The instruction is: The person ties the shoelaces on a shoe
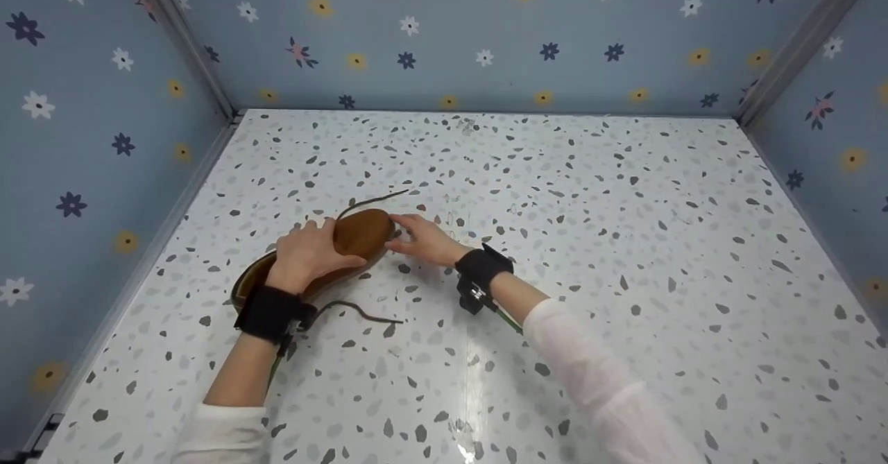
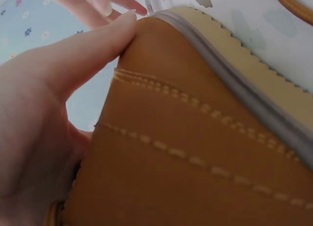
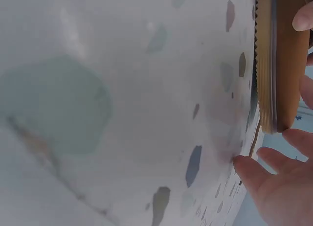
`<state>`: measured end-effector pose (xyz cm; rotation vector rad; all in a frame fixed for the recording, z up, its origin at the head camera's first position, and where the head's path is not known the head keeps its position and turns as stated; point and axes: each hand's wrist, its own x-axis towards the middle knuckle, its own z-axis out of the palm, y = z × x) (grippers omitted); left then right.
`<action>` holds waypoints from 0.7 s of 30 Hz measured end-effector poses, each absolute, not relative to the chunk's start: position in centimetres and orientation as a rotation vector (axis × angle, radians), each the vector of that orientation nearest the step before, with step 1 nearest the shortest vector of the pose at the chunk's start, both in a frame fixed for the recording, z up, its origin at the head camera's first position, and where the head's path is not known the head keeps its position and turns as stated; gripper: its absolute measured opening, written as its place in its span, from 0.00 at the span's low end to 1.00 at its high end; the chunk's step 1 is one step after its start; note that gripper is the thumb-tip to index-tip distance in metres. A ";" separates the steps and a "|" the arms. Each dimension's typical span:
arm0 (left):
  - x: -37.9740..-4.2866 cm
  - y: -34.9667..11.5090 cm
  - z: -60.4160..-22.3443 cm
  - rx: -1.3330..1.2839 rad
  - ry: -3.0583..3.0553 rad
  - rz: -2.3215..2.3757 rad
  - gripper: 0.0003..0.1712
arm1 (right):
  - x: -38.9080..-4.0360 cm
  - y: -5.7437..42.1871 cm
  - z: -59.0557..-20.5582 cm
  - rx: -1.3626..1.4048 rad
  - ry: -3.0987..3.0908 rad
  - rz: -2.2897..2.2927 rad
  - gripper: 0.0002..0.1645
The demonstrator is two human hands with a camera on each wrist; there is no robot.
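Note:
A brown lace-up shoe (image 1: 364,232) sits on the speckled surface, left of the middle, its rounded toe pointing right. My left hand (image 1: 305,252) grips it across the middle, thumb along the near side and fingers over the far side. Pale stitching and a ridged cream sole edge (image 2: 244,55) show up close in the left wrist view. At the toe is my right hand (image 1: 430,241), its fingers apart and fingertips right by the toe's edge. In the right wrist view that hand (image 3: 288,187) has its thumb spread away from the fingers.
One loose lace (image 1: 371,200) trails beyond the shoe and another lace (image 1: 364,313) lies on the near side. The white speckled tabletop (image 1: 590,242) stretches to the right. Blue flowered panels (image 1: 472,34) stand along the back and both sides.

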<state>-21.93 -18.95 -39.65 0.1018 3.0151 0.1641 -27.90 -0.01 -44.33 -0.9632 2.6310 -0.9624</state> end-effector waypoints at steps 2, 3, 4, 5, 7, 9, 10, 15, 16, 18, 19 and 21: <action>-22.0 -18.9 -39.7 0.099 3.019 0.173 0.55 | -27.8 -0.1 -44.4 -0.961 2.628 -0.974 0.36; -22.1 -18.9 -39.7 0.096 3.022 0.178 0.55 | -27.8 -0.2 -44.5 -0.957 2.618 -0.997 0.36; -22.1 -18.9 -39.8 0.095 3.026 0.178 0.55 | -27.8 -0.3 -44.5 -0.952 2.602 -1.031 0.36; -22.1 -18.9 -39.8 0.094 3.030 0.178 0.55 | -27.8 -0.4 -44.5 -0.946 2.582 -1.075 0.35; -22.2 -18.9 -39.9 0.099 3.041 0.180 0.54 | -27.7 -0.6 -44.5 -0.918 2.534 -1.172 0.33; -22.3 -18.9 -40.0 0.111 3.050 0.186 0.53 | -27.5 -0.8 -44.5 -0.874 2.498 -1.252 0.32; -22.4 -18.9 -40.0 0.114 3.056 0.187 0.52 | -27.5 -0.9 -44.4 -0.847 2.477 -1.286 0.31; -22.5 -19.0 -40.2 0.113 3.089 0.189 0.48 | -27.2 -1.1 -44.2 -0.779 2.424 -1.359 0.31; -22.5 -19.1 -40.3 0.115 3.096 0.187 0.48 | -27.1 -1.1 -44.1 -0.779 2.414 -1.368 0.31; -22.4 -19.2 -40.4 0.122 3.108 0.191 0.47 | -26.9 -1.2 -44.1 -0.788 2.411 -1.380 0.30; -22.4 -19.2 -40.4 0.125 3.113 0.190 0.47 | -26.9 -1.3 -44.1 -0.785 2.408 -1.385 0.30; -22.3 -19.3 -40.4 0.125 3.118 0.200 0.47 | -26.8 -1.3 -44.2 -0.779 2.414 -1.384 0.30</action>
